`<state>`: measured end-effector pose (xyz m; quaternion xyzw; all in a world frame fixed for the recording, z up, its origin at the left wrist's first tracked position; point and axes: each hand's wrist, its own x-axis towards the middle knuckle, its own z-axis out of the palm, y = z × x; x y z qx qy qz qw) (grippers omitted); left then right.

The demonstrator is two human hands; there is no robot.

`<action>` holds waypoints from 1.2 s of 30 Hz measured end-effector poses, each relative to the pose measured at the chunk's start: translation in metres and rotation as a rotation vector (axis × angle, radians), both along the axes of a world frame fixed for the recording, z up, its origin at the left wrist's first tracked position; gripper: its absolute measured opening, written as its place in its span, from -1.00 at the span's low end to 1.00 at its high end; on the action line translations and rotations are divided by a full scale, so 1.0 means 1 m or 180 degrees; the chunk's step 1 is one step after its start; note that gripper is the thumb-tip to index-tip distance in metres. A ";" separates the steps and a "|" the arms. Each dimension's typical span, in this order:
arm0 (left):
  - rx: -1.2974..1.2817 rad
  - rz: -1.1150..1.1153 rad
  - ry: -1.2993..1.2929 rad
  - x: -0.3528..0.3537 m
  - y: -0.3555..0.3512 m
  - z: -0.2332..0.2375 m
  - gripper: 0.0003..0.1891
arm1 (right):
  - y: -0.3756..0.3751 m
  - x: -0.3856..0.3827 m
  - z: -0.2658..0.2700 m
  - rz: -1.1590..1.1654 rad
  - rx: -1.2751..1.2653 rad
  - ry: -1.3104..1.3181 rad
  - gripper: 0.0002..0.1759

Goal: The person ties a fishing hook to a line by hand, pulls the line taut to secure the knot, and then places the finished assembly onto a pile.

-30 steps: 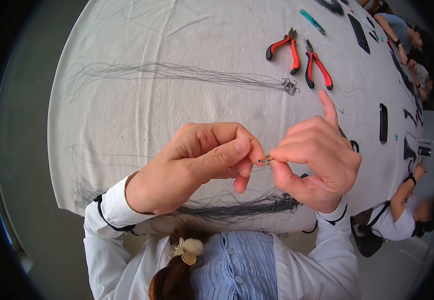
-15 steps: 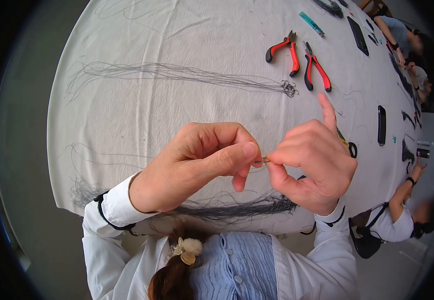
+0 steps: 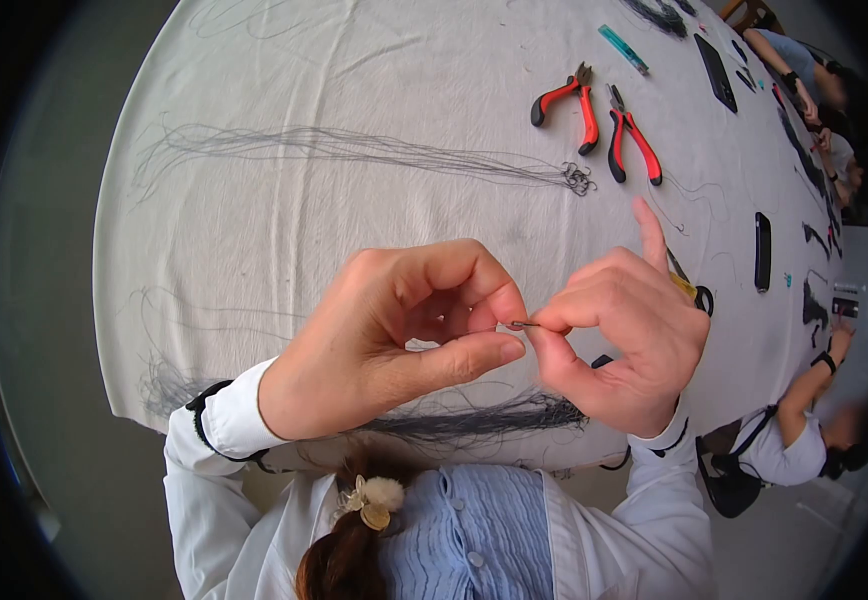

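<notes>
My right hand [image 3: 626, 335] pinches a thin, small metal hook [image 3: 522, 324] between thumb and forefinger, with another finger pointing up and away. The hook's left end reaches the fingertips of my left hand [image 3: 404, 330]. That hand is curved, its thumb apart from the forefinger and a gap showing between them. Below both wrists lies a thick bundle of dark line [image 3: 444, 422], partly covered by my hands. Beyond them, a thinner bundle of line [image 3: 354, 150] stretches across the cloth, ending at the right in a cluster of small dark hooks [image 3: 579, 179].
Two red-handled pliers [image 3: 638, 140] lie past my right hand, near a teal cutter-like tool [image 3: 623, 49]. Yellow-and-black scissors [image 3: 696, 292] are partly behind that hand. Black phone-like objects [image 3: 716, 72] rest on the white tablecloth [image 3: 224, 220]. Other people [image 3: 794, 440] sit along the right side.
My left thumb has come down away from the forefinger, opening a gap and exposing more of the hook. My right hand keeps its pinch and has shifted slightly.
</notes>
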<state>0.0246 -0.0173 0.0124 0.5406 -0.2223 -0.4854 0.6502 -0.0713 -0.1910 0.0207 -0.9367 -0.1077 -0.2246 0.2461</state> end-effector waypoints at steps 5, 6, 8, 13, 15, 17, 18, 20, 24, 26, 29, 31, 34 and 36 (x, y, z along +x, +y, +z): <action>0.0376 -0.0106 -0.0950 0.002 0.003 0.007 -0.92 | -0.008 0.000 0.006 0.0127 0.1522 0.1315 -0.89; 0.0375 -0.0109 -0.0950 0.002 0.003 0.006 -0.92 | -0.009 -0.001 0.006 0.0124 0.1522 0.1314 -0.89; 0.0102 0.0019 -0.0597 0.000 0.003 0.002 -0.93 | -0.011 -0.001 0.006 0.0231 0.2067 0.1687 -0.88; 0.0061 0.0108 -0.0509 0.001 0.003 -0.001 -0.94 | -0.012 -0.001 0.006 0.0269 0.2245 0.1813 -0.87; 0.0024 0.0150 -0.0472 0.000 0.003 0.000 -0.93 | -0.012 -0.001 0.007 0.0258 0.2300 0.1836 -0.87; 0.0058 0.0238 -0.0926 -0.001 0.002 0.001 -0.91 | -0.013 -0.001 0.010 0.0186 0.2407 0.2141 -0.88; 0.0057 0.0233 -0.0930 0.000 0.002 0.002 -0.91 | -0.013 0.000 0.010 0.0182 0.2409 0.2136 -0.88; 0.0139 0.0193 -0.1894 0.001 0.002 0.004 -0.88 | -0.013 0.000 0.010 0.0268 0.2727 0.2241 -0.89; -0.0084 0.0410 -0.2453 -0.004 0.001 -0.002 -0.87 | -0.011 -0.001 0.007 0.0255 0.2967 0.2188 -0.89; -0.0097 0.0554 -0.3081 -0.006 0.000 -0.002 -0.86 | -0.010 0.000 0.009 0.0177 0.3126 0.2381 -0.90; -0.0348 0.0688 -0.3908 -0.007 -0.002 -0.005 -0.83 | -0.009 0.000 0.010 0.0174 0.3185 0.2422 -0.90; -0.0348 0.0659 -0.4019 -0.009 -0.002 -0.004 -0.83 | -0.008 -0.001 0.010 0.0162 0.3052 0.2356 -0.92; -0.0295 0.0627 -0.3926 -0.011 -0.003 -0.003 -0.82 | -0.005 -0.003 0.008 0.0109 0.2395 0.2051 -0.93; -0.0238 0.0617 -0.3721 -0.011 -0.002 -0.003 -0.82 | -0.003 -0.004 0.006 0.0068 0.1883 0.1808 -0.92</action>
